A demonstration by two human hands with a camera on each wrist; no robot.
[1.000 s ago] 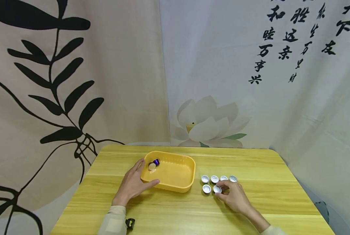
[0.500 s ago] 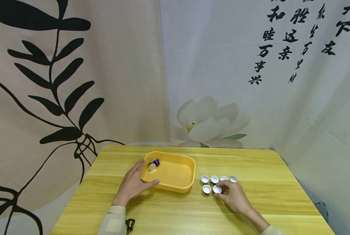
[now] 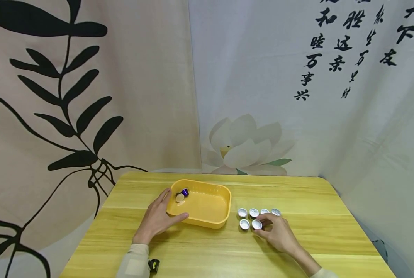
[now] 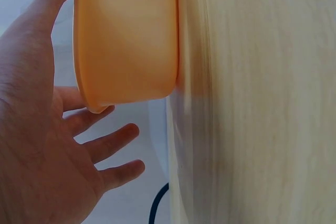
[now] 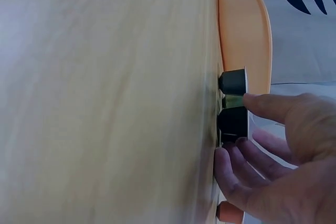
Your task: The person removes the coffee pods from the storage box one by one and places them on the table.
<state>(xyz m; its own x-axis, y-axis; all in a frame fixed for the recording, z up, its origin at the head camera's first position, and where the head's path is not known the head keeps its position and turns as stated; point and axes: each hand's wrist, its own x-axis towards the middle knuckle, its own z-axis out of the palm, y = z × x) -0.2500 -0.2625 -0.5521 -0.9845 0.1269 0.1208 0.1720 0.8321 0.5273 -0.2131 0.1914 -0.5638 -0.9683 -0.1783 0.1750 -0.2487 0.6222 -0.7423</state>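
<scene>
My right hand (image 3: 278, 231) pinches a coffee capsule (image 3: 257, 224) at the front of a small group, thumb and fingers on its sides. In the right wrist view this capsule (image 5: 233, 123) has a dark body and stands on the table. Beside it is another foil-topped capsule (image 3: 244, 224), with several more (image 3: 242, 212) in a row behind. My left hand (image 3: 155, 220) rests on the left end of a yellow tray (image 3: 207, 223), fingers spread and mostly straight. Inside the tray lie a purple capsule (image 3: 185, 192) and a pale-topped one (image 3: 180, 197).
The wooden table (image 3: 207, 255) ends at a curtain (image 3: 151, 96) printed with leaves, a lotus and writing. An orange capsule (image 5: 230, 212) stands below my right fingers in the right wrist view. A black object (image 3: 153, 265) shows at my left sleeve.
</scene>
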